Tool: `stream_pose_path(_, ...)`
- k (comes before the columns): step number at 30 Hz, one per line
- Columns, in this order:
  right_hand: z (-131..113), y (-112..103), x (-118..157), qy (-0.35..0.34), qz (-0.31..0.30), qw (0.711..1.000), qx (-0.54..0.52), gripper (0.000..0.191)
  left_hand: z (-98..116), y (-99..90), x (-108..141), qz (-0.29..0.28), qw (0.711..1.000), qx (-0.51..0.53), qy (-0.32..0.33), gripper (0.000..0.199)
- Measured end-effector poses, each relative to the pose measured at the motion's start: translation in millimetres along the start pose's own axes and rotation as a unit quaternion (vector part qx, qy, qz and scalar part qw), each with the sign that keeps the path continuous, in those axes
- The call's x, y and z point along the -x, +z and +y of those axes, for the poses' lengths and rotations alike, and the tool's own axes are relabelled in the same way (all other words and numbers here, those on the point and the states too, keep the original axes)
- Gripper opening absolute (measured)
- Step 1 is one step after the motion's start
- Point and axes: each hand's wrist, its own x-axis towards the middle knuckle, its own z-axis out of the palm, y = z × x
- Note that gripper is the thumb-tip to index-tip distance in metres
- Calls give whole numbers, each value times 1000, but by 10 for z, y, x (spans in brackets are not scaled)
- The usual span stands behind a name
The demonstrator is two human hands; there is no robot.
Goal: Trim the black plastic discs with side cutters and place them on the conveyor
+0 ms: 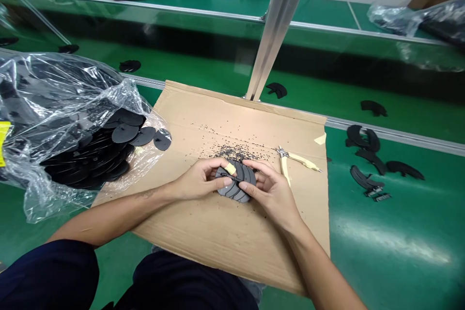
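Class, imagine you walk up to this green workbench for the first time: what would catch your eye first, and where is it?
The left hand and right hand clasp a black slotted disc at the middle of a cardboard sheet. Black crumbs lie scattered just beyond them. To the left, a clear plastic bag spills black discs, while cream-handled pliers lie right of the hands.

A black plastic disc, matte, cut with curved concentric slots, sits nearly flat over a cardboard sheet; contact with the sheet can't be told. The left hand grips its left side, the right hand its right side, fingers across the face. A thin dark sliver lies across the disc between the thumbs. Upper edge partly hidden by fingers.
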Motion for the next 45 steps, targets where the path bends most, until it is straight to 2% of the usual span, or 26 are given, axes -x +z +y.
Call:
stream_pose_path(5, 21, 46, 11, -55, 29, 995, 76, 38, 26, 17, 4, -26, 992, -114, 56, 29)
stream_pose_path(9, 37, 58, 16, -67, 24, 990, 120, 38, 42, 28, 22, -36, 988, -145, 42, 30)
stream_pose_path(14, 64, 70, 13, -72, 7, 991, 112, 37, 1, 25, 34, -19, 989, -133, 63, 64)
stream_pose_path(16, 91, 75, 6, -70, 0, 992, 106, 38, -22, 22, 34, -17, 989, -132, 59, 71)
stream_pose_path(27, 153, 71, 5, -66, 2, 992, 112, 43, -16, 14, 32, -31, 988, -142, 57, 59)
stream_pose_path(45, 75, 76, 28, -43, -15, 995, 91, 40, -37, 9, 44, -41, 988, -132, 68, 58)
